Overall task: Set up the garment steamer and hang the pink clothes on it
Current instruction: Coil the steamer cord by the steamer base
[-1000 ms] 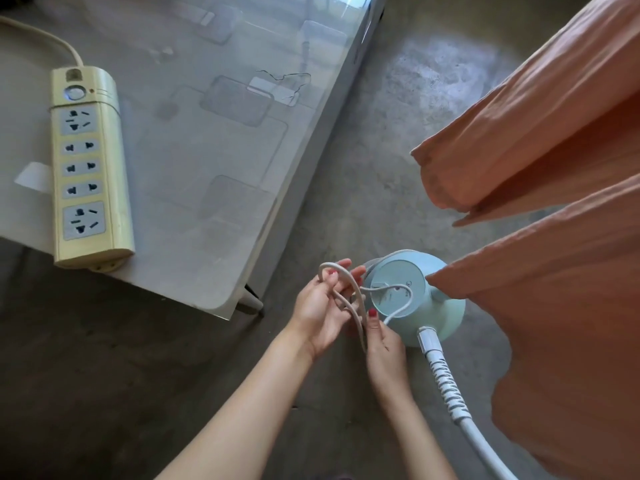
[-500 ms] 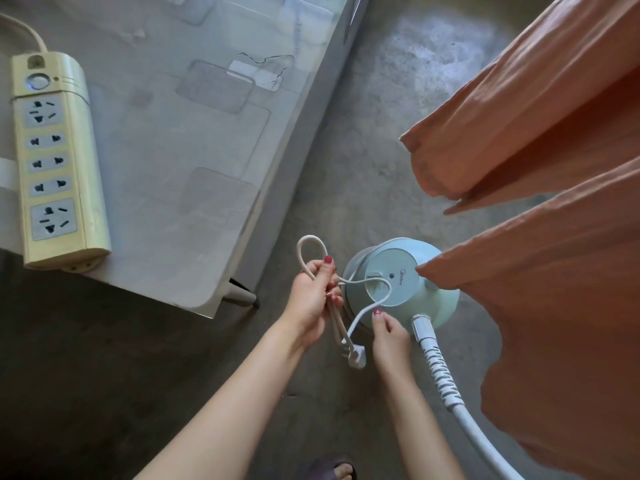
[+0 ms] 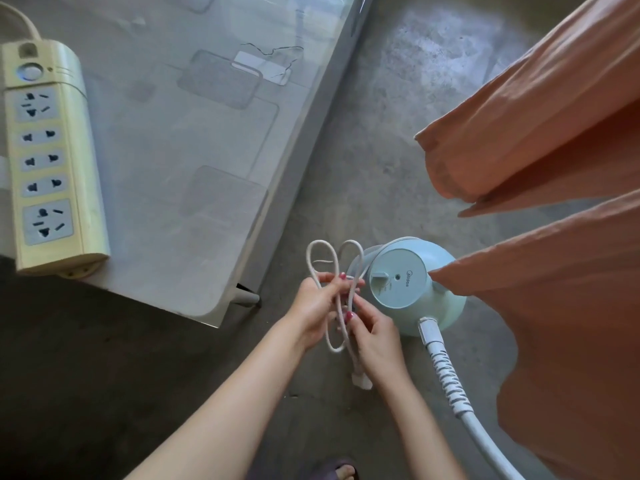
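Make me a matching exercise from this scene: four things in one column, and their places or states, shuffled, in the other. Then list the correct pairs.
Things:
1. pale yellow plastic power strip
2. looped white power cord
3. pale blue round steamer base
4. white ribbed steam hose

Places or states:
A. stands on the grey concrete floor
B. lies on the glass-topped table
C. runs from the base's near side toward the lower right
D. held in the grip of both hands

Pairs: 1-B, 2-D, 3-A, 4-C

The left hand and the right hand both hold the cord.
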